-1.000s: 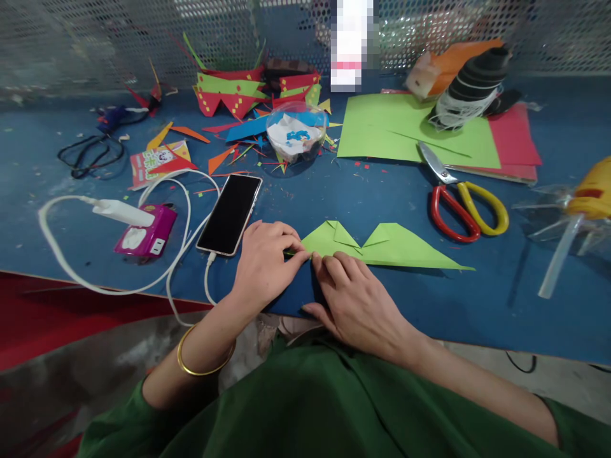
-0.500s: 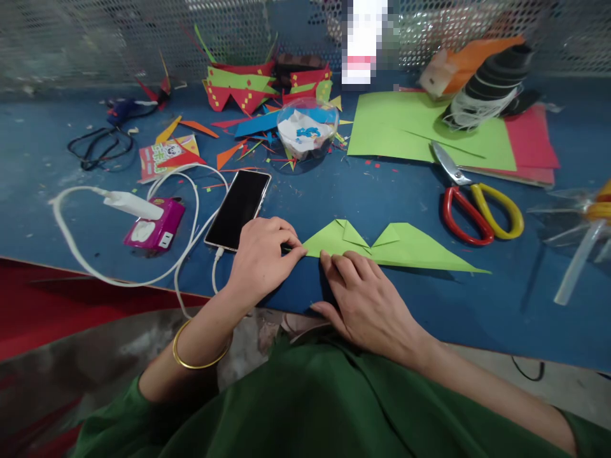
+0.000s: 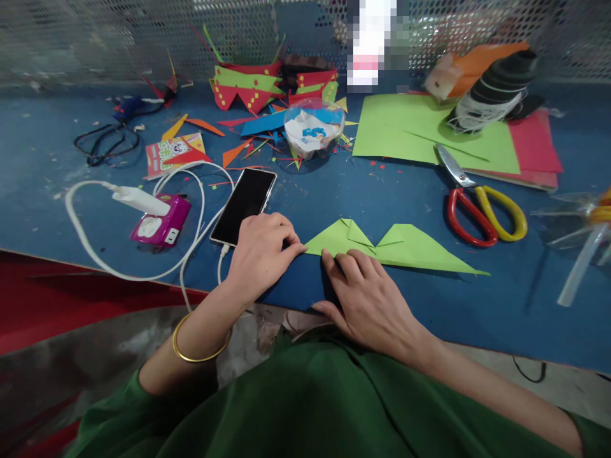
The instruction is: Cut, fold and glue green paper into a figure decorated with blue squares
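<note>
A folded light-green paper [image 3: 415, 248] lies flat near the table's front edge, with a V-shaped notch in its upper side and a long point to the right. My left hand [image 3: 265, 251] pinches the paper's left tip between thumb and finger. Spread over the lower edge, my right hand [image 3: 367, 292] rests its fingertips on the paper, with the thumb apart and nothing gripped. A black phone [image 3: 243, 205] lies beside my left hand, plugged into a white cable.
Scissors [image 3: 470, 200] with red and yellow handles lie right of centre. Behind are green sheets [image 3: 396, 127], a thread cone [image 3: 496, 92], a clear bowl [image 3: 312, 130], paper masks [image 3: 245, 89] and scraps. A magenta power adapter [image 3: 165, 219] sits left.
The view has shifted slightly, so the table's objects appear a little further right. Both hands keep their places at the green paper.
</note>
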{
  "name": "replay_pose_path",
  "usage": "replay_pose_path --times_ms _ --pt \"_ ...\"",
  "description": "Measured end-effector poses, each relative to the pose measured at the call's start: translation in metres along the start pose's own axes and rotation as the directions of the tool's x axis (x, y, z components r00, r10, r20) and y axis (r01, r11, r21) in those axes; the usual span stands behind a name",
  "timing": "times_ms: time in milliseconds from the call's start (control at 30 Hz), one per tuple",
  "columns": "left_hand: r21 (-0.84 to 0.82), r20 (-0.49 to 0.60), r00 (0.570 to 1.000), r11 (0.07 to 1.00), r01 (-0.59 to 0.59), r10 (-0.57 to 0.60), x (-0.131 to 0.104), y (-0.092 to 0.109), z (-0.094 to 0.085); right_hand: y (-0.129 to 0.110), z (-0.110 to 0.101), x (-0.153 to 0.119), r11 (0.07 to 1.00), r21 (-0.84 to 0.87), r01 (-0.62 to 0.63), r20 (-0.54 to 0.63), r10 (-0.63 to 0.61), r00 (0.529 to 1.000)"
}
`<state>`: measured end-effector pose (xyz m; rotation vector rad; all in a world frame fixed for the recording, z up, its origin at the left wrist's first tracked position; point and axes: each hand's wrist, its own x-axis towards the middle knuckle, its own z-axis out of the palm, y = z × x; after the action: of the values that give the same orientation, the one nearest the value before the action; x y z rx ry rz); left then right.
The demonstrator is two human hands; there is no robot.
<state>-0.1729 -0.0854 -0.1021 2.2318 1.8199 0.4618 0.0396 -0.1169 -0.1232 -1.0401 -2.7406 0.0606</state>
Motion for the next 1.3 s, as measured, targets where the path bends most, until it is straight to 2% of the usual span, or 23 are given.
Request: replay_pose_path --times_ms 233,433,533,633,733,767,800,867,933,1067,1300 --pt "0.107 0.067 0.997 0.993 -0.054 0.047 -0.001 -0.001 -0.006 -0.002 0.001 0.003 1.000 -0.002 -0.001 0.013 0.001 1.000" --pt "0.097 0.068 0.998 0.995 0.012 -0.018 -0.005 -0.001 -0.007 -0.002 0.001 0.001 1.000 -0.022 0.000 0.010 0.000 1.000" --pt "0.076 -0.018 0.999 0.996 0.044 -0.043 -0.013 -0.002 -0.002 -0.003 0.001 0.002 1.000 -0.025 -0.002 0.010 0.002 1.000" --pt "0.103 -0.160 0.986 0.992 0.071 -0.054 -0.026 0.004 0.006 -0.004 0.002 0.003 0.999 -0.033 -0.005 0.010 0.005 1.000" --pt "0.138 -0.369 0.929 0.989 0.052 0.003 -0.042 0.017 0.016 -0.004 0.003 0.003 0.999 -0.038 -0.007 0.005 0.007 1.000" --pt "0.145 -0.393 0.916 0.989 -0.022 0.078 -0.046 0.022 0.020 -0.004 0.003 0.002 0.999 -0.039 -0.005 0.000 0.005 1.000" --pt "0.146 -0.375 0.912 0.982 -0.118 0.165 -0.050 0.027 0.023 -0.004 0.003 0.002 0.999 -0.039 -0.001 -0.004 0.000 1.000" --pt "0.117 -0.267 0.916 0.954 -0.278 0.300 -0.055 0.033 0.030 -0.004 0.003 0.002 0.999 -0.040 0.003 -0.008 -0.003 1.000" --pt "0.108 -0.161 0.925 0.938 -0.329 0.343 -0.058 0.035 0.034 -0.004 0.002 0.002 0.999 -0.037 0.007 -0.004 -0.007 1.000" --pt "0.126 -0.047 0.942 0.937 -0.326 0.334 -0.060 0.035 0.038 -0.002 0.000 -0.002 1.000 -0.018 0.026 -0.014 -0.026 1.000" --pt "0.261 -0.045 0.969 0.939 -0.224 0.244 -0.067 0.040 0.043 0.005 -0.002 -0.014 0.999 -0.031 -0.029 -0.028 0.028 0.999"
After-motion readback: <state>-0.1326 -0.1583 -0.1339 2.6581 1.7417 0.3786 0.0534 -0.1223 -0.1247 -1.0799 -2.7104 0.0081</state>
